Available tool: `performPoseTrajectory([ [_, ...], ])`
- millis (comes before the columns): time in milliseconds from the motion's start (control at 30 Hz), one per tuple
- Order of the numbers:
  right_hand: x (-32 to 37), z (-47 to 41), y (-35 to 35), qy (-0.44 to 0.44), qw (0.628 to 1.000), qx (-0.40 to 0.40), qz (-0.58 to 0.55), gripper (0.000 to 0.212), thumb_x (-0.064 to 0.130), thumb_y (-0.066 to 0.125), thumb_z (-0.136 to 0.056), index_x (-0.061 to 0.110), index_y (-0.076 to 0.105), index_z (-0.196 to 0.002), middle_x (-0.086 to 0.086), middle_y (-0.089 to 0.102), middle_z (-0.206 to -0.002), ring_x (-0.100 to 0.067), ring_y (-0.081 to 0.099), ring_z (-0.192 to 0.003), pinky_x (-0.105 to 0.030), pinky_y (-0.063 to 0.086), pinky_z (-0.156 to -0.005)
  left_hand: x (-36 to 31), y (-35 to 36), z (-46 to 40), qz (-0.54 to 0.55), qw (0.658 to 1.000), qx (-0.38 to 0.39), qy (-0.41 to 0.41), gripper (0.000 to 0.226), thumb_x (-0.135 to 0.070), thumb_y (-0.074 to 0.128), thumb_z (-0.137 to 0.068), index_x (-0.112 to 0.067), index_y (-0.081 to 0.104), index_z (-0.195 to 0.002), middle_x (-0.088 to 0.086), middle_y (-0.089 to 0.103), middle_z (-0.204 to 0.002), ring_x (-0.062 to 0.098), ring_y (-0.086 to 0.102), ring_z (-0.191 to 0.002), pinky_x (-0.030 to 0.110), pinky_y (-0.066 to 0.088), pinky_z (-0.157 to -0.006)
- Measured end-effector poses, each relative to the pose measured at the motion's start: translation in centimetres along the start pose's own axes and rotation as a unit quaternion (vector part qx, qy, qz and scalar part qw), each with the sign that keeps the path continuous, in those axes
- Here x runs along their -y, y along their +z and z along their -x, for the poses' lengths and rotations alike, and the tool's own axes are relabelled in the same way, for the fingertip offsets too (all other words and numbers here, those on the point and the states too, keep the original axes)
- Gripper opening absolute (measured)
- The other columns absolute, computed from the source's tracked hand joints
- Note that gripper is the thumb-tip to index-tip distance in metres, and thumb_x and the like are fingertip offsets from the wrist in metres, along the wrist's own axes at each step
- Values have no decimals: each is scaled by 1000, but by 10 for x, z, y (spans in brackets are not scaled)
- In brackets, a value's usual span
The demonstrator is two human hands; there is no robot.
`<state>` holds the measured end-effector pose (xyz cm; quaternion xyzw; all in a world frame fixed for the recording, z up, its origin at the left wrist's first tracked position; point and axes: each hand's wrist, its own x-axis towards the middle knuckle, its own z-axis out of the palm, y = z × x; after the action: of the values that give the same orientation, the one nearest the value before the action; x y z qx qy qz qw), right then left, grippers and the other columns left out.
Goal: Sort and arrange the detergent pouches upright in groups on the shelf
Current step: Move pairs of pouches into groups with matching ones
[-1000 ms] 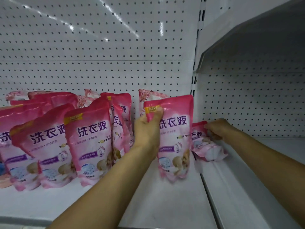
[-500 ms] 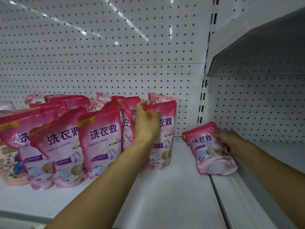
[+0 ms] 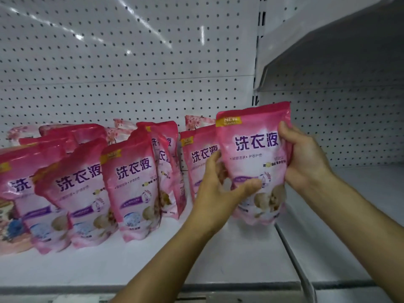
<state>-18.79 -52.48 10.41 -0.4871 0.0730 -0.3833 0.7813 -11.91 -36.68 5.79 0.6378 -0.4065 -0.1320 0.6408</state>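
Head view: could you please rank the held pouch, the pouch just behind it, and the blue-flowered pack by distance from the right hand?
1. Held pouch: gripped by the right hand.
2. Pouch behind: upright, just left of it.
3. Blue-flowered pack: far left edge of the shelf.

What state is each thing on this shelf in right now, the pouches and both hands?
Held pouch: upright, gripped by both hands, bottom apparently just above the shelf.
Left hand: grips its lower left edge.
Right hand: grips its right edge.
Pouch behind it: standing upright.
Pouch group: standing, several leaning.
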Motion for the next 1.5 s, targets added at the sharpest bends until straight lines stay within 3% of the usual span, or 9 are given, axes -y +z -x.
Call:
performPoseTrajectory([
  [167,-29,22,32,31,998,48,-21,47,23,63,-81,-2,59,-121,-20,70,-108,-33,69,-98,-48,58,-79,18,-12,23,97,994,-29,-39,28,-9,76,-81,-21,69,-106,-4,79,-95,13,75,-87,22,59,-70],
  [367,-60,28,54,24,988,109,111,49,46,52,-86,6,68,-111,-12,72,-102,-24,69,-94,-38,57,-86,33,-55,55,78,985,-152,-38,34,-24,73,-81,-14,69,-113,2,78,-98,18,75,-91,30,62,-77],
  [567,-103,-13,22,22,947,-40,318,22,40,44,-100,23,57,-95,-2,64,-104,-23,62,-102,-42,52,-91,38,-103,83,90,969,-227,-39,30,-19,73,-81,-12,65,-109,-4,79,-88,12,75,-82,22,60,-66],
  [733,-121,-31,26,120,941,-9,316,43,49,37,-100,16,59,-114,-6,63,-120,-22,59,-103,-41,47,-96,45,-122,89,92,965,-241,-53,67,-38,87,-66,-7,60,-119,11,76,-104,27,74,-94,40,62,-77],
  [933,-121,-17,23,103,936,26,335,53,70,41,-87,27,65,-108,-3,69,-114,-21,63,-100,-33,44,-79,37,-122,85,113,974,-186,-69,47,-28,77,-74,-13,67,-118,10,76,-107,31,72,-101,53,55,-92],
  [1067,-128,5,14,92,966,35,239,47,55,50,-88,13,67,-100,-1,72,-88,-15,67,-80,-21,51,-59,37,-123,81,137,970,-184,-86,54,-24,77,-74,-12,61,-124,10,76,-108,30,73,-99,53,57,-90],
  [1167,-136,13,6,85,961,89,248,56,53,65,-81,19,57,-125,-4,70,-117,-24,68,-105,-42,57,-85,39,-124,81,146,966,-192,-94,57,-22,77,-77,-13,57,-129,9,75,-111,29,73,-101,53,56,-91],
  [1300,-137,15,14,64,928,106,351,77,35,87,-64,28,46,-129,4,68,-118,-18,68,-105,-39,54,-89,41,-127,86,175,960,-188,-109,49,-15,72,-85,-15,56,-131,10,74,-113,31,72,-102,56,56,-90],
  [1500,-144,39,29,50,962,2,269,45,25,86,-69,31,54,-100,-3,73,-98,-14,74,-83,-36,60,-77,33,-134,103,197,960,-153,-128,34,-11,71,-84,-13,63,-117,14,76,-103,34,74,-92,48,61,-77],
])
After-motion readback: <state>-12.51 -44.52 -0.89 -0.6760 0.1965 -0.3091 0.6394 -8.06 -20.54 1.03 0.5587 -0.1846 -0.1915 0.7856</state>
